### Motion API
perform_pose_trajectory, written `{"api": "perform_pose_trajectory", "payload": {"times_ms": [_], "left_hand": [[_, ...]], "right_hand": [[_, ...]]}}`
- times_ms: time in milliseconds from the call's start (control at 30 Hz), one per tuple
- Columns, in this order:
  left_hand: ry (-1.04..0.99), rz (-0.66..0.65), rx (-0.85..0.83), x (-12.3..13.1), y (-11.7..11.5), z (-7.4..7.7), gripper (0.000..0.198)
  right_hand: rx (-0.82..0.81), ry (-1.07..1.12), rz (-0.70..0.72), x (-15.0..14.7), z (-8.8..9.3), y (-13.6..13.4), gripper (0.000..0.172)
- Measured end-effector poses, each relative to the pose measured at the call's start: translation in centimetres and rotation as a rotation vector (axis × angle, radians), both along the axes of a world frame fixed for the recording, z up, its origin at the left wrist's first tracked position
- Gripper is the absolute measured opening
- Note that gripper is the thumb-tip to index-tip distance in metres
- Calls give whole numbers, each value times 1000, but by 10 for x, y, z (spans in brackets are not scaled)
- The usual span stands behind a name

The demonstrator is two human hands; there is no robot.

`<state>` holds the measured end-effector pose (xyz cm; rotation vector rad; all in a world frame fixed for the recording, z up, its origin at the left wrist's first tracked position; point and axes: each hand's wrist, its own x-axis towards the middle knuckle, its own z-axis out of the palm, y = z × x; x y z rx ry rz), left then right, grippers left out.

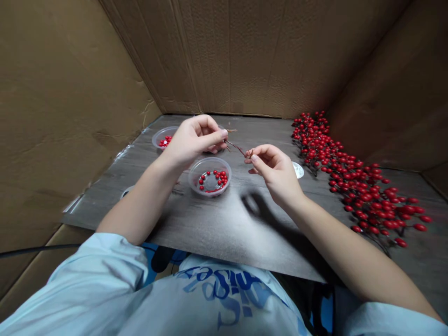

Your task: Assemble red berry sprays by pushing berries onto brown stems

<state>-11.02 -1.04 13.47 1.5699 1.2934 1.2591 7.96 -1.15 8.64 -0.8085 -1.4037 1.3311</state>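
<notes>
Between my two hands stretches a thin brown twig [236, 147] with short bare side stems. My left hand [198, 140] pinches its left end between thumb and fingertips. At the other end, the thumb and index finger of my right hand [275, 170] close on the twig. Just below the left hand stands a clear round plastic bowl [227, 183] with several loose red berries [217, 174] in it. Another clear bowl [154, 139] with red berries sits behind my left wrist, partly covered by it.
A long heap of red berry branches [345, 165] lies along the table's right side. A white round piece [298, 170] is beside my right hand. Twig scraps [231, 129] lie at the back. Cardboard walls [245, 56] enclose the grey wood-look table [210, 228].
</notes>
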Motion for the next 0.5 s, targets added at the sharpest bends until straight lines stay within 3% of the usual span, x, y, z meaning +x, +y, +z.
{"api": "perform_pose_trajectory", "payload": {"times_ms": [233,500], "left_hand": [[89,347,76,-79,-7,-12,19],[235,531,-95,-134,-18,-47,21]], "right_hand": [[123,-166,45,-23,-6,22,18],[174,-213,233,-85,1,38,8]]}}
